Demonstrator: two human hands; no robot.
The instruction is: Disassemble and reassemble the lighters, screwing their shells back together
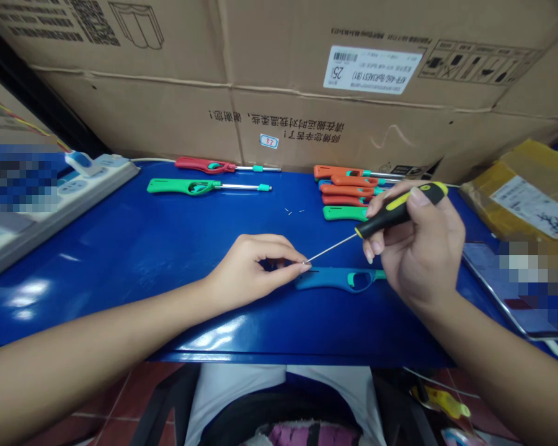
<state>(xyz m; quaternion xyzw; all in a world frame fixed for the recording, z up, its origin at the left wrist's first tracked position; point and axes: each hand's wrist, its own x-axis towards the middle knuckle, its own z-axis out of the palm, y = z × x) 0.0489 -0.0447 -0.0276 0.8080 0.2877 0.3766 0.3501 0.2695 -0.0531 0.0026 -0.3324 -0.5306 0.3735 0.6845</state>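
My right hand [423, 248] grips a screwdriver [385, 214] with a black and yellow handle, its thin shaft slanting down to the left. At the shaft's tip, the thumb and forefinger of my left hand [255, 263] are pinched together. Whatever tiny piece lies between those fingertips is too small to make out. Just below them a blue lighter [328, 279] with a long nozzle lies on its side on the blue table [121, 254], its nozzle end hidden behind my right hand. A few tiny screws [289, 212] are scattered beyond my left hand.
A red lighter [193, 164] and a green lighter [181, 186] lie at the back left. Several orange, red and green lighters [346, 192] are grouped behind my right hand. A cardboard box [167, 111] closes off the back. A power strip [88, 186], phone [506, 291] and yellow parcel [516, 167] flank the sides.
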